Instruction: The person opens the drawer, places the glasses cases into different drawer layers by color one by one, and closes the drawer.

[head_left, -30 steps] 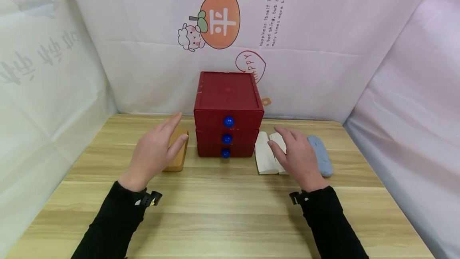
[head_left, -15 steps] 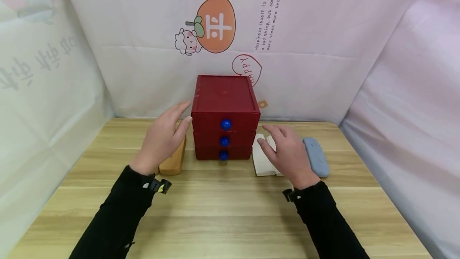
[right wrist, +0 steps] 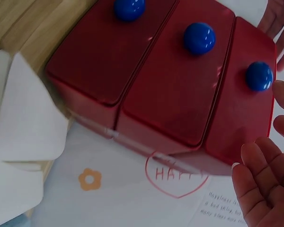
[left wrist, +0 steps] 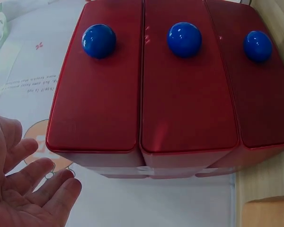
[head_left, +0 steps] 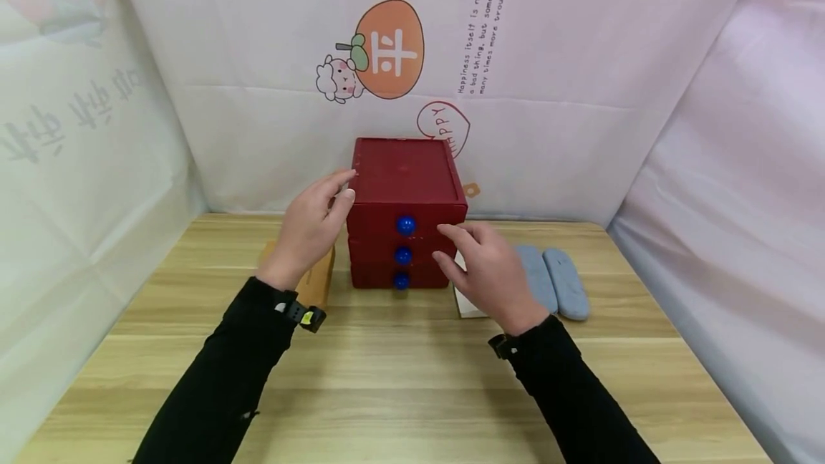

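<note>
A dark red chest of drawers (head_left: 408,170) stands on the table, with three drawers stacked and a round blue knob (head_left: 405,225) on each front. All its drawers look closed. My left hand (head_left: 312,224) hovers at the chest's upper left side, fingers loosely bent; in the left wrist view, a gap separates it from the chest. In front of the right end of the top drawer is my right hand (head_left: 490,271), thumb and fingers apart, holding nothing. In the right wrist view its fingers (right wrist: 258,170) are close to the top knob (right wrist: 259,76); contact is unclear.
A tan block (head_left: 317,281) lies left of the chest, partly behind my left hand. To the right are a flat white object (head_left: 469,305), partly covered by my right hand, and rounded grey-blue pieces (head_left: 568,285). A printed white cloth (head_left: 541,156) hangs behind.
Both hands have moved inward: the left rightward and up to the chest's side, the right leftward to the chest's front. The chest's drawers stay closed.
</note>
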`<state>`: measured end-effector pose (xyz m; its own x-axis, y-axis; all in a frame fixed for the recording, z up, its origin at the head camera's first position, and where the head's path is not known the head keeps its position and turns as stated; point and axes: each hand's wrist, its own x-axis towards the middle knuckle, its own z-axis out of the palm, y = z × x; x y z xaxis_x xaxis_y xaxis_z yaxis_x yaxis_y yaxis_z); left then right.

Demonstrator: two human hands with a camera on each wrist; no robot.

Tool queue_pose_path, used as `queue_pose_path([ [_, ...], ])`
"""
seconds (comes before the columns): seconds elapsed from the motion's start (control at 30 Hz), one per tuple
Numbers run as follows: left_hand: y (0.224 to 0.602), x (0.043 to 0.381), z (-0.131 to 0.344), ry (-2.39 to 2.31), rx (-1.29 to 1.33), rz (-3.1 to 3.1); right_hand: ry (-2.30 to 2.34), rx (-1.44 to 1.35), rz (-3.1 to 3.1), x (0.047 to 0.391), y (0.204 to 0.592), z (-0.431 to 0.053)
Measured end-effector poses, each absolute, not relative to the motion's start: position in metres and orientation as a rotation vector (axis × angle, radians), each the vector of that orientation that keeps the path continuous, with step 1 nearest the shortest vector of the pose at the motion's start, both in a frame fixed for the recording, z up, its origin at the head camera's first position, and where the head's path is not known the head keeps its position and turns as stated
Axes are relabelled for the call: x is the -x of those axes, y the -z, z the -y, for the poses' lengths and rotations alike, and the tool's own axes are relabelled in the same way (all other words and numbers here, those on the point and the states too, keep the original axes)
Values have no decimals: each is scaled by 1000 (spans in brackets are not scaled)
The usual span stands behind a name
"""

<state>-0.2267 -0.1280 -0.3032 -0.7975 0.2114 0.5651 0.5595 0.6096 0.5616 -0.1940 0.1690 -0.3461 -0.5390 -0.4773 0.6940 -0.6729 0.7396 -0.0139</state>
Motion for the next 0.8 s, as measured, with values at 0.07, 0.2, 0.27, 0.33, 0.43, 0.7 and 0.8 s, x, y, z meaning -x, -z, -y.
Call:
queue_pose_path([
  [0.07, 304, 228, 126, 1057, 616, 2383, -372, -883, 2244, 194, 345, -163],
  [0.2, 306, 229, 125, 1074, 616, 2375, -390, -910, 2260, 195, 343, -151],
  [0.27, 307, 230, 125, 1084, 610, 2377, -392, -922, 2266, 196, 342, -145],
  [0.33, 308, 231, 125, 1091, 603, 2384, -393, -936, 2269, 197, 343, -141],
  [0.43, 309, 232, 124, 1103, 595, 2392, -391, -949, 2271, 198, 343, -135],
  [0.7, 309, 235, 123, 1106, 574, 2414, -390, -936, 2258, 202, 339, -126],
  [0.8, 308, 236, 123, 1111, 556, 2424, -394, -933, 2257, 206, 336, -122],
])
